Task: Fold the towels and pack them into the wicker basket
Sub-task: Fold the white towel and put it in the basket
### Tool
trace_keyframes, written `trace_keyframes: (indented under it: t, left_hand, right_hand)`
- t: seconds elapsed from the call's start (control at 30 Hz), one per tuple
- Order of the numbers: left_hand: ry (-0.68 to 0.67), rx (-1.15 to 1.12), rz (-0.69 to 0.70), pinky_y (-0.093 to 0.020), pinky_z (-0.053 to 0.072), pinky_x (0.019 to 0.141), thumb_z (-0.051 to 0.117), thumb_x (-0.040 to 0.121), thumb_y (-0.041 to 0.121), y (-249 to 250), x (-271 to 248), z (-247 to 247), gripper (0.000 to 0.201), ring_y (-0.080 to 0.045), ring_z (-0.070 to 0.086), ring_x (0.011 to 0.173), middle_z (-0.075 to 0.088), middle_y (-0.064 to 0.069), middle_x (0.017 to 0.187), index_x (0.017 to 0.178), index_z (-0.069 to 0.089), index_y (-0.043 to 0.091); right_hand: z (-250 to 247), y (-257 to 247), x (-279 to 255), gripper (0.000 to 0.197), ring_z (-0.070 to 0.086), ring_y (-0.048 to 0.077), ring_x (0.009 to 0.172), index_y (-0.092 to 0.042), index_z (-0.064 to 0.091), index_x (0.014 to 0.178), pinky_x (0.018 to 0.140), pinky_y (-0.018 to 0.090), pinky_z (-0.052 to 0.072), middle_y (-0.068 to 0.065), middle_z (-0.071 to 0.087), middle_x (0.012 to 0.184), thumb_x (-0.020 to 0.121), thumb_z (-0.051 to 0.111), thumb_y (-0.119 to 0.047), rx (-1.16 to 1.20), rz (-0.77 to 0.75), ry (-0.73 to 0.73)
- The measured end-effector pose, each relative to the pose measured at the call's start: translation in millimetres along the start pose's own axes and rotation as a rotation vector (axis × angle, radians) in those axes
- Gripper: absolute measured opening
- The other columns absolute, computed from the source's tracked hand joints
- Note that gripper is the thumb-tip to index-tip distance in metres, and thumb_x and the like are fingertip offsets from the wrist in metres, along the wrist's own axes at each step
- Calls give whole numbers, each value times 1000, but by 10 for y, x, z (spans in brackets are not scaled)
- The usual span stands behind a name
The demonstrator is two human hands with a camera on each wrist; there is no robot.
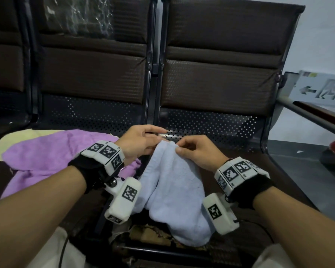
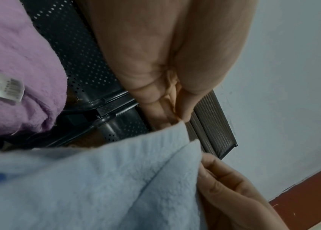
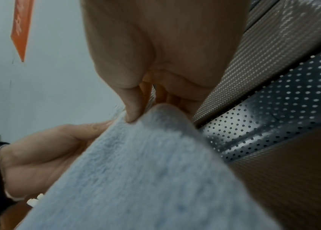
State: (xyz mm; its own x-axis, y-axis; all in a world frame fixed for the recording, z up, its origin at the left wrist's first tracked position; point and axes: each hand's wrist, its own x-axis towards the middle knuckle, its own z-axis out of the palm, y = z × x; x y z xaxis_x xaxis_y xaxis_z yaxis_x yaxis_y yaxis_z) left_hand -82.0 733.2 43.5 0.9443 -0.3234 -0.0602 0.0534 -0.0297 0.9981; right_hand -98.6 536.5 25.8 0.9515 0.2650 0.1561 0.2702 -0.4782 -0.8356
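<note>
Blue towel [image 1: 174, 182] hangs pinched by your left hand [image 1: 141, 142] and right hand [image 1: 197, 151]; match its corners before folding.

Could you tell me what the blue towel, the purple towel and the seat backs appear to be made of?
Blue towel: soft, matte terry-like cloth; it has a nubby pile and drapes limply from both hands.
Purple towel: plush fleece or microfibre, probably; fuzzy surface and a sewn-in tag in the left wrist view.
Seat backs: textured padding, likely faux leather with a slight sheen, above perforated metal.
</note>
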Motion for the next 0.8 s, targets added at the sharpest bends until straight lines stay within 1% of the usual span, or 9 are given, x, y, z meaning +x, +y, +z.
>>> trace_keyframes:
  t: [0.07,0.1,0.23,0.4,0.47,0.57,0.67,0.73,0.8]
  left_hand:
    - [-10,11,-52,-22,58,65,56,92,7,-4,-4,-17,21,-7,68,69,73,0,75,112,63,6]
    - [-25,32,-76,-22,57,64,58,91,11,-5,-14,-24,21,-8,69,71,74,-1,78,111,64,6]
    - [-56,121,-85,-23,57,69,62,88,10,-23,-53,-29,23,-19,68,88,71,-15,102,110,67,3]
    - [-1,137,-65,-26,50,61,55,92,6,-13,-80,59,22,-27,56,82,61,-23,95,110,62,-4]
    - [-19,140,-97,-29,50,65,52,94,7,-14,-80,77,23,-29,49,85,55,-22,95,113,59,-5]
    - [-43,102,-138,-33,54,72,48,97,13,-5,-93,112,27,-27,57,84,58,-21,96,115,58,-4]
    - [-73,90,-114,-28,55,63,52,95,19,-11,-107,128,32,-16,60,67,64,-11,79,113,60,-6]
    - [-78,178,-60,-26,43,59,58,91,18,-30,-118,134,28,-20,50,66,58,-13,75,108,64,-4]
    - [-56,249,-14,-22,37,54,61,90,14,-49,-112,127,21,-17,48,59,58,-9,67,103,68,-1]
  right_hand:
    - [-4,25,9,11,61,1,72,-19,70,80,72,17,50,-6,68,78,85,68,-11,17,-10,25]
    - [-5,31,10,11,62,1,73,-20,71,80,71,16,50,-5,68,78,85,68,-11,25,-13,30]
    - [23,24,13,9,65,6,76,-20,73,82,76,24,53,-1,72,82,84,70,-12,65,-20,33]
    - [89,-9,29,3,62,9,76,-15,72,83,78,30,52,2,70,81,83,71,-12,54,-6,76]
    - [111,-20,23,1,61,11,74,-13,71,83,78,32,52,4,69,80,82,72,-13,32,3,100]
    - [131,-22,13,10,57,7,65,-9,65,82,70,26,50,-1,62,69,80,74,-12,42,20,146]
    - [124,-16,10,16,57,10,64,-11,60,81,69,29,50,1,60,68,79,75,-14,48,35,173]
    - [123,-18,2,17,59,15,66,-11,59,82,70,32,51,7,63,71,79,75,-16,45,27,174]
    - [132,-17,-5,18,62,19,70,-10,59,82,70,33,53,11,66,75,79,75,-17,54,20,164]
